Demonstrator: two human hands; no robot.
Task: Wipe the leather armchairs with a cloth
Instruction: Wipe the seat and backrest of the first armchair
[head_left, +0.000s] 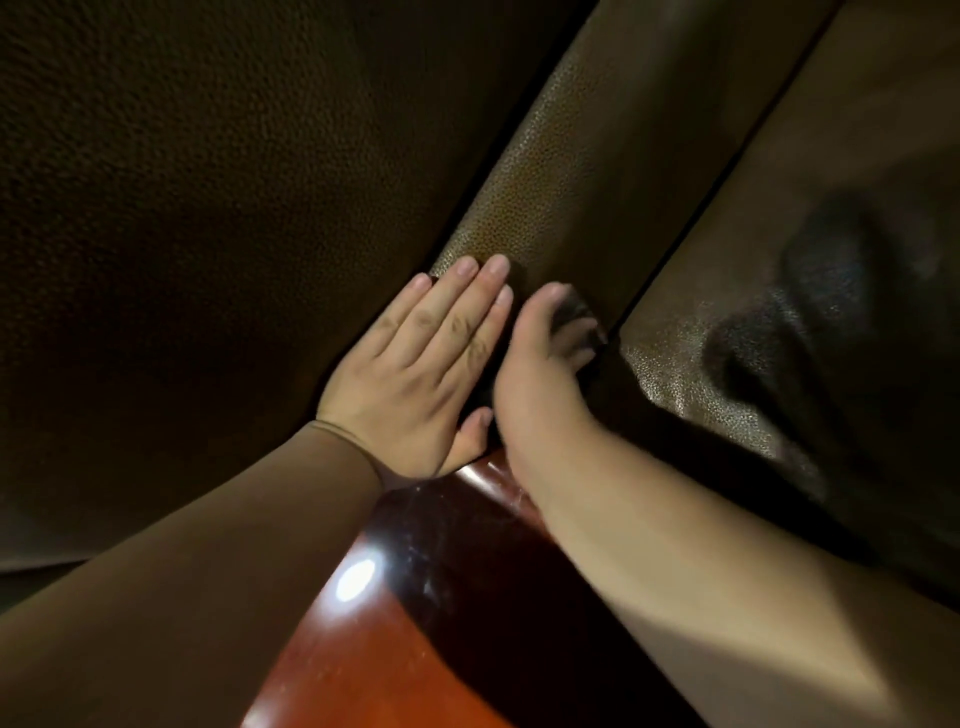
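Close view, dim light. Left hand (415, 374) flat on the leather panel (561, 171), fingers straight and together, thumb tucked low by the wood arm (415, 613); holds nothing, grip apart. Tan sleeve (182, 571) down to that wrist. Right hand (540, 364) just beside the left, nearly touching, edge-on to camera, blurred; fingers curled round a dark cloth (576, 317), grip clamped on it. Only a small dark patch of cloth visible past the fingers, pressed against the panel near the dark gap (737, 171) between panel and next cushion (810, 218). Cloth outline hard to tell from shadow. Right forearm bare, crossing over the wood arm from bottom right. Armchair leather brown, pebbled grain, filling most of the view: big dark cushion (208, 208) upper left, lighter panel running diagonally up the middle, another cushion on the right with a glossy lit patch low down and a dark blurred shadow over it. Black seam between left cushion and panel, left hand's little-finger edge right along it. Wood arm glossy reddish-brown, bright light reflection (356, 579) on it, darker toward the hands. Heel of the left hand at the wood arm's top edge, where wood meets leather. Cannot tell whether the right-hand cushion belongs to the same chair or a second one.
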